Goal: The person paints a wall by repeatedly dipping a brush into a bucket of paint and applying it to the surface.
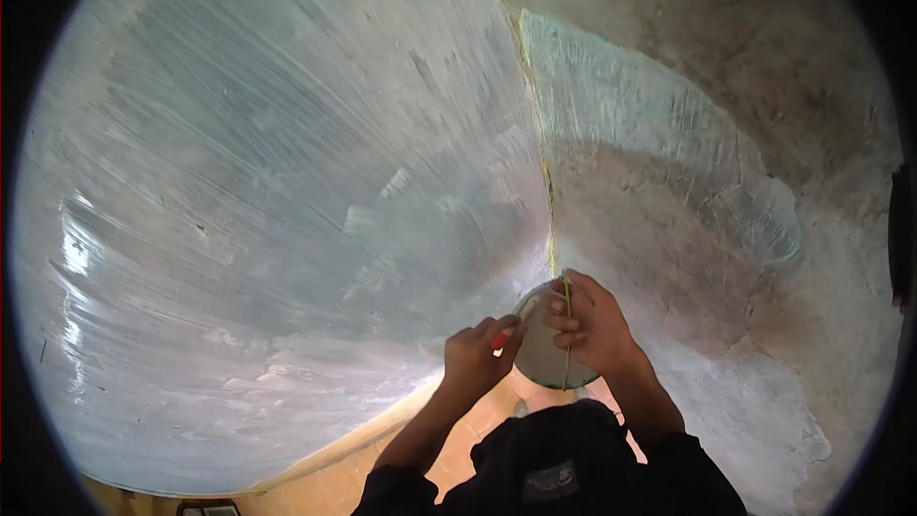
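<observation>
A round bucket with a grey inside stands or hangs in front of me, at the foot of the wall corner. Its thin yellow-green wire handle crosses the opening. My right hand is closed at the handle, its fingers curled over the bucket's mouth and its thumb near the far rim. My left hand is wrapped round a tool with a red handle, beside the bucket's left rim. The tool's working end is hidden, so its kind does not show.
On the left, a wall carries streaky pale coating, shiny at its far left. A rougher brown-grey wall on the right has a wet-looking pale patch. A yellowish corner seam divides them. Orange-tan floor shows below.
</observation>
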Tool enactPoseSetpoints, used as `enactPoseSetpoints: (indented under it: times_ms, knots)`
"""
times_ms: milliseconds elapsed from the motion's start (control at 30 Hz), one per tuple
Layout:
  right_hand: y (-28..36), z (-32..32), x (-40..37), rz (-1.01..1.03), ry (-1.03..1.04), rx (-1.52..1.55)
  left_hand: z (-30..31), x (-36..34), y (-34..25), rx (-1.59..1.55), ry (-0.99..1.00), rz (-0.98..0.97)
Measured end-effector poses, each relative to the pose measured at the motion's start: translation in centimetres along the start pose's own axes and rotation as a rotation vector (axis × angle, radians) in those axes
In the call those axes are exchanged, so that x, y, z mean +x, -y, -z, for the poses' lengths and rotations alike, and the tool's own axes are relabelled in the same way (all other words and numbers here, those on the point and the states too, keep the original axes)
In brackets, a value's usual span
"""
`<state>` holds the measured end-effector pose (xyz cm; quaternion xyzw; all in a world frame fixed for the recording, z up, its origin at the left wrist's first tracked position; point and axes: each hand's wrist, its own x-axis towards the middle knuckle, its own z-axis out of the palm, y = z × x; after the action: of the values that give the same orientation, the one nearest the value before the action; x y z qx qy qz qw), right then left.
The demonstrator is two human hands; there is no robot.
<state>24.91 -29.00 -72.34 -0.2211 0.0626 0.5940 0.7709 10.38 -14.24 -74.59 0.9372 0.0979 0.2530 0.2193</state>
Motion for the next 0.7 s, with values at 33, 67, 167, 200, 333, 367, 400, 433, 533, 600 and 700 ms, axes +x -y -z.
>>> enactPoseSetpoints:
  times_ms: [33, 67, 167, 200, 333, 367, 400, 433, 533, 600, 700]
  knots:
    - [0.2, 0.4, 0.0, 0.005, 0.018, 0.010, -0.6, 0.7, 0.3, -0.011, -0.104, -0.127]
    - [0.4, 0.5, 0.0, 0.011, 0.036, 0.019, -0.8, 0.6, 0.1, 0.017, -0.100, -0.090]
    - [1.1, 0.4, 0.2, 0.036, -0.033, 0.022, -0.1, 1.3, -0.7, -0.023, -0.028, -0.115]
    - [1.3, 0.6, 0.3, 0.043, -0.056, 0.029, 0.3, 1.6, -1.3, -0.006, 0.027, -0.159]
    - [2.2, 1.7, 0.5, 0.039, 0.015, 0.014, 1.6, 3.1, -2.4, 0.068, 0.067, -0.218]
    - [2.4, 1.8, 0.5, 0.034, 0.005, 0.029, 2.1, 3.6, -2.5, 0.105, 0.082, -0.218]
    - [2.5, 2.0, 0.5, 0.028, -0.006, 0.046, 2.6, 4.1, -2.8, 0.121, 0.073, -0.226]
    - [2.5, 2.5, 0.6, 0.043, -0.051, 0.014, 3.1, 4.7, -3.0, 0.133, 0.061, -0.259]
    - [2.9, 2.8, 0.3, 0.030, -0.009, 0.028, 5.1, 7.2, -3.8, 0.205, 0.002, -0.326]
    - [2.8, 3.8, 0.6, 0.028, 0.022, 0.031, 7.5, 9.6, -4.7, 0.293, -0.055, -0.381]
    - [2.7, 5.1, 0.6, 0.024, -0.020, 0.034, 11.3, 13.9, -6.8, 0.451, -0.202, -0.459]
